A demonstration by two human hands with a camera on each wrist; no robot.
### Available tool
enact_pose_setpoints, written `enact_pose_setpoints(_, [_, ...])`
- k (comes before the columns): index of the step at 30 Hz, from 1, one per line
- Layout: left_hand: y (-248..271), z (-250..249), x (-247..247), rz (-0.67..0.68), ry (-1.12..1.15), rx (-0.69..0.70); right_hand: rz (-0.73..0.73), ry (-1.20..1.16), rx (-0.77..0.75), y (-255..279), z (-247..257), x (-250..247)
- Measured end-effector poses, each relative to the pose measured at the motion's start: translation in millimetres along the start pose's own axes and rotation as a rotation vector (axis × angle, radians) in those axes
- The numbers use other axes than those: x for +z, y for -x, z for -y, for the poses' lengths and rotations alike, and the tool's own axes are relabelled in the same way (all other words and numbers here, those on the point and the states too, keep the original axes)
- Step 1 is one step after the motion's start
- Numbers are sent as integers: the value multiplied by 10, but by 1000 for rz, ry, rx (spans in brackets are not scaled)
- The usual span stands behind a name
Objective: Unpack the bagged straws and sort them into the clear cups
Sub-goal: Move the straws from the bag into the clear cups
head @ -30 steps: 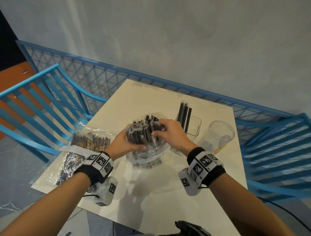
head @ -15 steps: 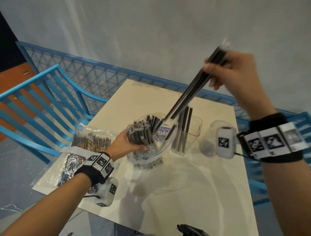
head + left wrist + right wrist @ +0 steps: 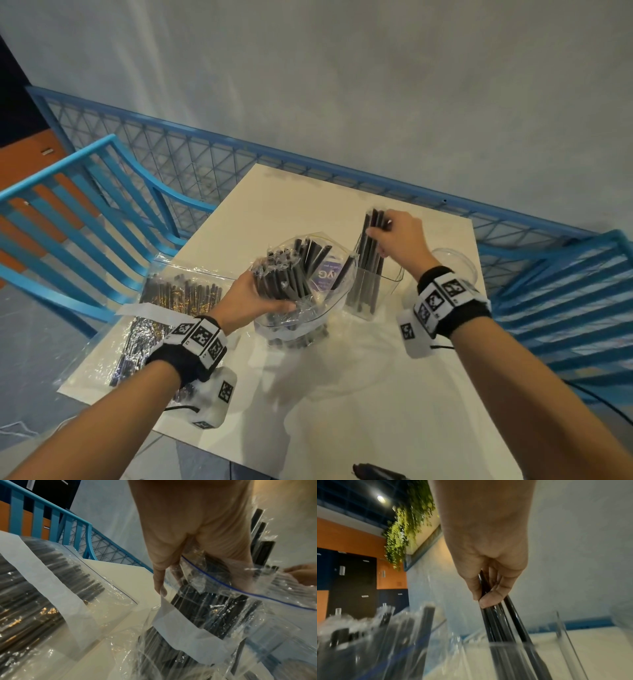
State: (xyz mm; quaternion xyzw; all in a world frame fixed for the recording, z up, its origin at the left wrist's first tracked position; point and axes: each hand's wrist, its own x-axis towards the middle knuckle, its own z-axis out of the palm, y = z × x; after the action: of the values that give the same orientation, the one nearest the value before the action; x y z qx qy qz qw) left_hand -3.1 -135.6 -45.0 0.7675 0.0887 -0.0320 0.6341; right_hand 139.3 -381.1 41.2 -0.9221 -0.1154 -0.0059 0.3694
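Lowering a few black straws (image 3: 371, 246) into the square clear cup (image 3: 388, 286) near the table's (image 3: 376, 394) far edge, the right hand (image 3: 399, 236) pinches their tops. The left hand (image 3: 245, 301) grips the open bag (image 3: 294, 274), still mostly full. Another bag (image 3: 171, 298) at the left edge and a round cup (image 3: 457, 263) look untouched; most sorting remains.

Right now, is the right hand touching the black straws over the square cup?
Touching. The right wrist view shows the right hand pinching the black straws between thumb and fingers, their lower ends inside the square clear cup.
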Motion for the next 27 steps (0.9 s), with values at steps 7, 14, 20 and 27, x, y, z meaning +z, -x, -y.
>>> enact_pose_setpoints(7, [-1, 13, -3, 0, 11, -18, 30, -102, 155, -16, -171, 229])
enact_pose_setpoints(14, [0, -8, -9, 10, 34, -9, -63, -96, 126, 27, -70, 22])
enact_pose_setpoints(20, [-4, -27, -11, 22, 20, -8, -159, 69, -132, 250, 338, -163])
enact_pose_setpoints(27, [-1, -31, -3, 28, 12, -11, 475, -50, 87, 598, 596, 382])
